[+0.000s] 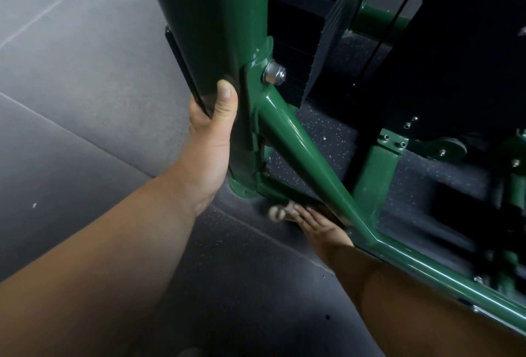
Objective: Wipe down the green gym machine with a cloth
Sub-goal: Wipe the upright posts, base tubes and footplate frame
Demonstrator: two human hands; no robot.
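The green gym machine has a thick upright post [216, 15] and a glossy diagonal tube [307, 163] running down to the right. My left hand [212, 140] grips the post's lower end, thumb on the front and fingers wrapped behind. My right hand [316, 227] is low by the floor, under the diagonal tube and beside the post's base plate [242, 188]. It is motion-blurred, with a pale smear at its fingertips. No cloth shows plainly, and I cannot tell what this hand holds.
A silver bolt [274, 72] sticks out of the joint above my left thumb. Dark speckled rubber flooring [242, 285] lies below, with grey floor [71, 86] to the left. More green frame parts [373, 177] and a black weight stack [341, 29] stand behind the tube.
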